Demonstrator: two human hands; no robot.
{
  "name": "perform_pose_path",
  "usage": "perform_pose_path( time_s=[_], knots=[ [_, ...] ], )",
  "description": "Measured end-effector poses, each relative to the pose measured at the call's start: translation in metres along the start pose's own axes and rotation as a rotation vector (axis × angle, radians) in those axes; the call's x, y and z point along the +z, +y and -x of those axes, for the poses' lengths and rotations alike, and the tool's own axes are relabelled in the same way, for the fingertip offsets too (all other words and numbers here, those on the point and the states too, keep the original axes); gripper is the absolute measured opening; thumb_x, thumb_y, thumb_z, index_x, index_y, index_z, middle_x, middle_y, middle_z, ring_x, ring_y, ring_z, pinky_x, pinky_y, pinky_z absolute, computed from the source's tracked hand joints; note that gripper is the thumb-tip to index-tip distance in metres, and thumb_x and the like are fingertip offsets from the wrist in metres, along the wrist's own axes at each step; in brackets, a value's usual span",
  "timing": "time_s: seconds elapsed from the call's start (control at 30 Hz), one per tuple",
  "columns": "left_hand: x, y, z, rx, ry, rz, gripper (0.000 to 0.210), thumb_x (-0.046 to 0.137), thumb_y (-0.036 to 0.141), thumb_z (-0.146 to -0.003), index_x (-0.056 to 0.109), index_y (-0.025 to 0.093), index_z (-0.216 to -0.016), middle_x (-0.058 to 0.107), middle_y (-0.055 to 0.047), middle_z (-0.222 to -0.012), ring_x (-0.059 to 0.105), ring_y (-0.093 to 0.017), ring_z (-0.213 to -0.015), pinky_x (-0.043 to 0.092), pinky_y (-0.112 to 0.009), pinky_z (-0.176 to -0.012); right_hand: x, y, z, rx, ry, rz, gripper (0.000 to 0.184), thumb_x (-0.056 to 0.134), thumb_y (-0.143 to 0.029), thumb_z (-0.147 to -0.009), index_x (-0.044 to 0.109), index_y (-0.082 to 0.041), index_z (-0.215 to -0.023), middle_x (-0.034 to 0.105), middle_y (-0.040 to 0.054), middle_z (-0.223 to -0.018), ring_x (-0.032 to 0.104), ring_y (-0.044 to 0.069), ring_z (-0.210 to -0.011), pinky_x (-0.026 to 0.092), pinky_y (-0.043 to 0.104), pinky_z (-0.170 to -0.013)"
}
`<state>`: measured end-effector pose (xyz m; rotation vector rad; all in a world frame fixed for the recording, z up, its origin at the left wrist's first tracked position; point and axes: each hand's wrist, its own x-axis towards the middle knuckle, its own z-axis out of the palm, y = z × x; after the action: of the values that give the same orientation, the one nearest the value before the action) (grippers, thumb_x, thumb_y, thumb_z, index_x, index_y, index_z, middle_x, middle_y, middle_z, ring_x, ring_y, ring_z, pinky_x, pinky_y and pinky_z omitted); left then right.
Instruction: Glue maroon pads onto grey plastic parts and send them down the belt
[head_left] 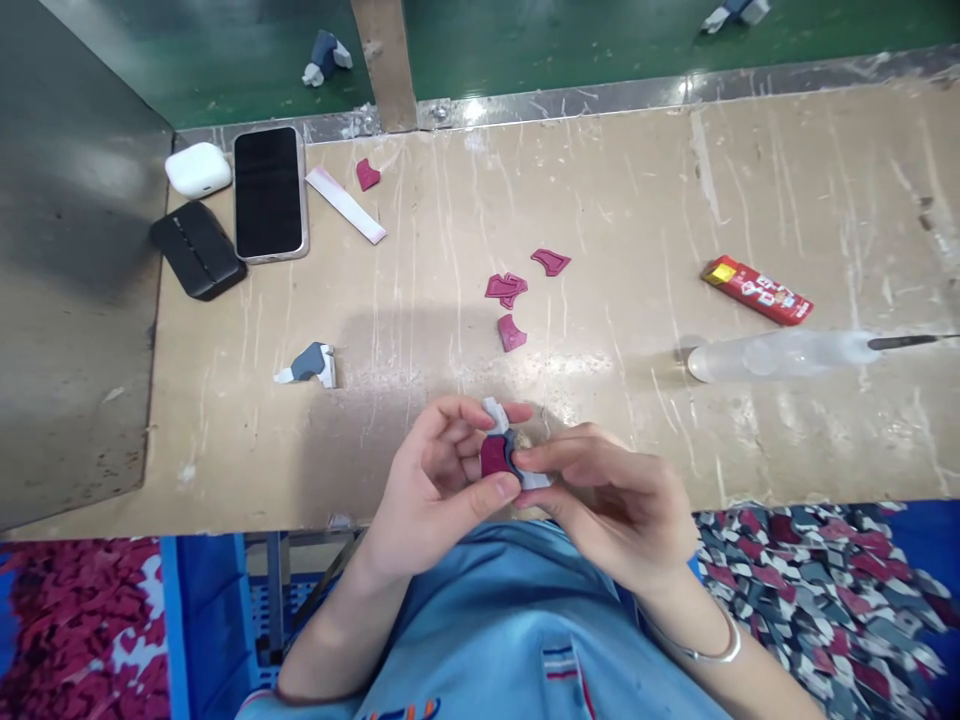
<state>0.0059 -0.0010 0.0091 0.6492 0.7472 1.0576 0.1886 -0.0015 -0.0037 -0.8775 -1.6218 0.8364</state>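
Note:
Near the table's front edge, my left hand [442, 480] and my right hand [615, 490] hold one small plastic part [495, 455] between them. It is grey and white with a dark red panel on its near side. My left thumb and fingers grip its red side and white upper end; my right thumb and forefinger pinch its lower right end. Beyond my hands lie several loose dark red pieces: a curved piece [511, 333], overlapping pieces [506, 288] and a pointed piece [551, 262]. A grey and white part [309, 364] without visible red rests to the left.
A phone [267, 195], a white earphone case [198, 170], a black box [198, 250] and a paper strip [346, 205] lie at the left. At right are a red packet [759, 290] and a translucent bottle [780, 356]. Behind runs a green surface [570, 50]; bins of parts flank me.

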Motion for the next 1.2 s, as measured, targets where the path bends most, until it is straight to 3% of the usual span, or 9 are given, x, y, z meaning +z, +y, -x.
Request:
perform_pose_path(
  time_s=[0.23, 0.5, 0.67, 0.8, 0.9, 1.0, 1.2],
  knots=[
    [-0.002, -0.001, -0.002, -0.043, -0.022, -0.127, 0.031, 0.086, 0.039, -0.096, 0.064, 0.027, -0.114, 0.08, -0.011, -0.132, 0.081, -0.019, -0.104, 0.067, -0.026, -0.083, -0.003, -0.004, -0.003, -0.014, -0.008, 0.057, 0.027, 0.076, -0.002, -0.097, 0.063, -0.026, -0.097, 0.086, 0.0053, -0.096, 0.083, 0.023, -0.079, 0.071, 0.036, -0.07],
    [0.0, 0.0, -0.004, -0.017, -0.004, -0.183, 0.032, 0.087, 0.041, -0.095, 0.063, 0.026, -0.11, 0.082, -0.011, -0.129, 0.083, -0.021, -0.099, 0.069, -0.028, -0.08, 0.0, 0.0, 0.0, -0.022, 0.016, 0.044, 0.027, 0.076, -0.003, -0.097, 0.063, -0.027, -0.1, 0.085, 0.0043, -0.095, 0.081, 0.022, -0.077, 0.071, 0.034, -0.069],
    [0.006, 0.001, 0.001, 0.111, 0.043, -0.377, 0.021, 0.08, 0.026, -0.101, 0.066, 0.026, -0.117, 0.078, -0.01, -0.144, 0.085, -0.021, -0.108, 0.071, -0.031, -0.092, 0.003, 0.009, 0.007, 0.046, 0.077, -0.08, 0.02, 0.077, -0.015, -0.102, 0.066, -0.026, -0.113, 0.082, 0.0049, -0.099, 0.081, 0.02, -0.09, 0.07, 0.032, -0.082],
    [0.014, 0.0, 0.01, 0.248, 0.09, -0.641, 0.052, 0.075, 0.008, -0.1, 0.06, 0.034, -0.143, 0.07, -0.006, -0.156, 0.077, -0.024, -0.131, 0.068, -0.035, -0.108, 0.006, 0.01, 0.01, 0.275, 0.075, -0.239, 0.037, 0.075, -0.037, -0.106, 0.062, -0.027, -0.139, 0.078, 0.0118, -0.12, 0.08, 0.022, -0.101, 0.071, 0.032, -0.085],
    [0.017, -0.002, 0.015, 0.295, 0.038, -0.673, 0.077, 0.075, 0.002, -0.096, 0.051, 0.044, -0.156, 0.054, -0.004, -0.172, 0.082, -0.022, -0.121, 0.07, -0.034, -0.102, 0.008, 0.007, 0.009, 0.364, -0.005, -0.345, 0.04, 0.071, -0.034, -0.108, 0.057, -0.032, -0.146, 0.08, 0.0068, -0.112, 0.081, 0.02, -0.094, 0.071, 0.028, -0.079],
    [0.017, -0.005, 0.015, 0.34, 0.093, -0.636, 0.082, 0.08, 0.001, -0.092, 0.051, 0.045, -0.154, 0.042, -0.005, -0.18, 0.083, -0.018, -0.11, 0.072, -0.032, -0.098, 0.008, 0.005, 0.007, 0.362, -0.002, -0.388, 0.038, 0.072, -0.031, -0.108, 0.057, -0.035, -0.143, 0.082, 0.0034, -0.107, 0.083, 0.021, -0.096, 0.072, 0.031, -0.082],
    [0.02, -0.017, 0.009, 0.422, 0.258, -0.488, 0.066, 0.087, 0.003, -0.086, 0.06, 0.034, -0.138, 0.065, -0.004, -0.152, 0.079, -0.008, -0.09, 0.069, -0.025, -0.091, 0.012, 0.008, 0.006, 0.37, 0.056, -0.445, 0.032, 0.075, -0.035, -0.106, 0.056, -0.033, -0.132, 0.084, 0.0047, -0.108, 0.085, 0.024, -0.091, 0.073, 0.034, -0.077]
  ],
)
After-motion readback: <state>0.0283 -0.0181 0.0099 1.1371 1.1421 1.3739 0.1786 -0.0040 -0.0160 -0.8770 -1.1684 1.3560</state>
